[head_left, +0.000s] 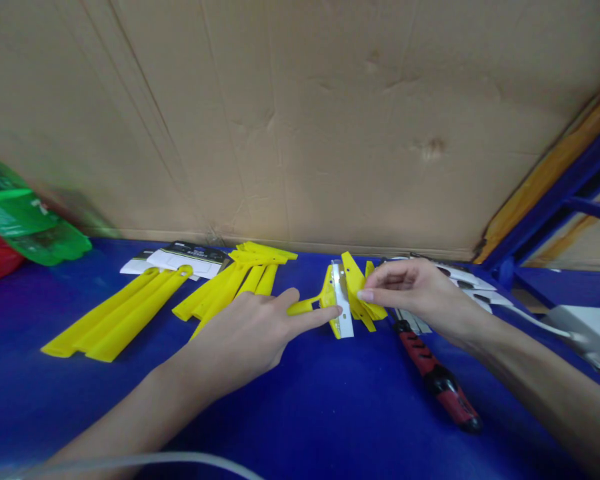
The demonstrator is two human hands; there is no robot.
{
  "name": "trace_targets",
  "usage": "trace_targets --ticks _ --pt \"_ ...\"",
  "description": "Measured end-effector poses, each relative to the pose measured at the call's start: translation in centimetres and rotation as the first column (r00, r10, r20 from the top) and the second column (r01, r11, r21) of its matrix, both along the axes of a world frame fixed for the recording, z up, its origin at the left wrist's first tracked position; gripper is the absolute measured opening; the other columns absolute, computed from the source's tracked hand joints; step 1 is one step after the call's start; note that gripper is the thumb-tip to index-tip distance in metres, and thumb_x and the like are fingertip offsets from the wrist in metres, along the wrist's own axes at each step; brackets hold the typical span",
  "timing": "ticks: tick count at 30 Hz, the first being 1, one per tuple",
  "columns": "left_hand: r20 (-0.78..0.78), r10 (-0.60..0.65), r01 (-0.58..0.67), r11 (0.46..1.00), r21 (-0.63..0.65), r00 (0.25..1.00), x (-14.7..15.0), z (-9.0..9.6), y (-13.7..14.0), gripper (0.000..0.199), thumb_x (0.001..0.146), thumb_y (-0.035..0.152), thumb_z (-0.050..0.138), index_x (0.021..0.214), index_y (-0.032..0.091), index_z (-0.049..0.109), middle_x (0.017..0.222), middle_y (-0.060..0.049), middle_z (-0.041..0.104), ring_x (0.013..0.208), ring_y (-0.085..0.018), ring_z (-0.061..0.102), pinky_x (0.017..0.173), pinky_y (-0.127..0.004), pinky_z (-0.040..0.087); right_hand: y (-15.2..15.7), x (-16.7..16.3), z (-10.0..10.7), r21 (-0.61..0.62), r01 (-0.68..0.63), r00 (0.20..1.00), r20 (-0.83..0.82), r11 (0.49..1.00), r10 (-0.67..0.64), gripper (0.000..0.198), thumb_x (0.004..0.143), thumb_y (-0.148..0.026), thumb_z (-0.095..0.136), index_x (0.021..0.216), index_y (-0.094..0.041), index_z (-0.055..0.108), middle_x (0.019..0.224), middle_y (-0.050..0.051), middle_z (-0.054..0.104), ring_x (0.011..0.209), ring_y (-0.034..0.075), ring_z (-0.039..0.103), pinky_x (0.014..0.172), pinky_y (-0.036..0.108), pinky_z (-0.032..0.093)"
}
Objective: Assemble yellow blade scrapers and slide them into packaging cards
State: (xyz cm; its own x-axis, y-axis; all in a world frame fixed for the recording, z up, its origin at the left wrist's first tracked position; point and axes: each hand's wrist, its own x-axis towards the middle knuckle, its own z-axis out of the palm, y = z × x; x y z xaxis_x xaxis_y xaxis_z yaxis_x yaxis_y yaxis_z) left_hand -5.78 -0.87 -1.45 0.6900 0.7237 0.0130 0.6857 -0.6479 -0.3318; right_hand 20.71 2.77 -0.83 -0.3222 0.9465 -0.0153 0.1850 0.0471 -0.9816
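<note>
One yellow scraper (326, 291), over the blue bench (310, 407). Left hand (253, 327) closed round its handle, index fingertip on the metal strip (345, 317), presumably steadying it against the head. Right hand (420, 287) at loose yellow plates (353, 275) just beside, thumb and finger nearly together; cannot tell if pinching one. Green bottle (35, 223), far left; contents unclear.

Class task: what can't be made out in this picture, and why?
Head view: much of the handle of the yellow scraper, behind the left hand.
Head view: what, if anything, the right hand pinches, hidden by its fingers.
Head view: one end of the green bottle, past the left edge.
Head view: part of the white box, past the right edge.
Head view: print on the cards, too small and blurred.
</note>
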Motion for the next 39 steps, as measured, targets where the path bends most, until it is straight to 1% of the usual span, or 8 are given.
trace_targets --ticks 4,6,12,16,20,27,32,39 --pt "-0.029 -0.028 0.029 0.999 0.034 0.999 0.1 0.1 -0.1 0.084 0.097 0.006 0.052 0.162 0.053 0.029 0.109 -0.004 0.07 0.063 -0.022 0.072 0.058 -0.037 0.061 0.1 0.1 -0.3 -0.037 0.055 0.997 -0.054 0.998 -0.057 0.047 0.065 -0.031 0.094 0.108 -0.022 0.075 0.075 0.0 0.082 0.067 0.014 0.07 0.067 0.028 0.053" --pt "-0.038 -0.032 0.034 0.998 0.05 0.999 0.2 0.1 -0.1 0.085 0.097 0.006 0.052 0.162 0.054 0.027 0.109 -0.003 0.07 0.06 -0.021 0.07 0.057 -0.036 0.06 0.0 0.0 -0.5 -0.058 0.07 0.995 -0.063 0.996 -0.073 0.054 0.067 -0.031 0.093 0.116 -0.022 0.073 0.075 0.0 0.082 0.067 0.015 0.07 0.066 0.028 0.054" --pt "-0.072 -0.056 0.063 0.994 0.095 0.996 0.1 -0.1 -0.1 0.09 0.096 0.005 0.052 0.165 0.053 0.018 0.103 -0.002 0.066 0.058 -0.02 0.068 0.054 -0.034 0.057 -0.4 -0.6 -0.8 -0.168 0.034 0.995 -0.09 0.985 -0.05 0.035 0.052 -0.032 0.101 0.074 -0.019 0.076 0.071 -0.001 0.076 0.065 0.013 0.069 0.063 0.027 0.057" --pt "-0.088 -0.083 0.092 0.99 0.107 0.993 -0.1 -0.1 -0.1 0.092 0.094 0.004 0.054 0.164 0.052 0.021 0.1 -0.001 0.064 0.057 -0.019 0.067 0.052 -0.033 0.056 -0.1 -0.5 -0.8 -0.183 -0.032 0.998 -0.058 0.983 0.022 0.033 0.054 -0.032 0.101 0.07 -0.018 0.076 0.064 -0.001 0.073 0.058 0.009 0.062 0.057 0.022 0.048" --pt "-0.081 -0.134 0.142 0.985 0.097 0.988 -0.3 -0.2 0.2 0.092 0.092 0.0 0.053 0.165 0.049 0.024 0.096 -0.001 0.062 0.062 -0.02 0.07 0.053 -0.033 0.057 0.0 -0.4 -1.0 -0.169 -0.057 0.998 -0.004 0.984 0.057 0.038 0.055 -0.035 0.1 0.071 -0.018 0.07 0.062 -0.001 0.072 0.056 0.01 0.06 0.058 0.025 0.048" --pt "-0.121 -0.127 0.136 0.988 0.072 0.985 -0.4 -0.2 0.2 0.098 0.091 -0.002 0.051 0.167 0.046 0.014 0.103 -0.003 0.063 0.064 -0.022 0.072 0.057 -0.037 0.062 -0.6 -1.0 -1.3 -0.138 0.007 0.999 -0.034 0.99 -0.012 0.05 0.06 -0.037 0.096 0.098 -0.021 0.068 0.064 -0.003 0.072 0.056 0.014 0.063 0.057 0.028 0.051" --pt "-0.096 -0.15 0.159 0.982 0.1 0.984 -0.4 0.0 0.2 0.096 0.091 -0.001 0.053 0.166 0.047 0.018 0.098 0.0 0.063 0.061 -0.02 0.07 0.055 -0.035 0.06 -0.8 -1.3 -0.8 -0.105 -0.093 0.996 -0.012 0.99 0.092 0.032 0.063 -0.04 0.096 0.069 -0.017 0.073 0.064 0.0 0.071 0.056 0.011 0.06 0.057 0.026 0.05" --pt "-0.043 -0.194 0.198 0.972 0.129 0.98 -0.2 -0.1 0.1 0.087 0.088 -0.005 0.051 0.16 0.041 0.037 0.097 -0.001 0.063 0.068 -0.021 0.073 0.056 -0.033 0.058 -1.0 -1.6 -0.9 -0.12 -0.037 0.999 -0.018 0.992 0.035 0.034 0.059 -0.039 0.098 0.067 -0.019 0.072 0.06 -0.001 0.069 0.053 0.01 0.057 0.054 0.026 0.047"
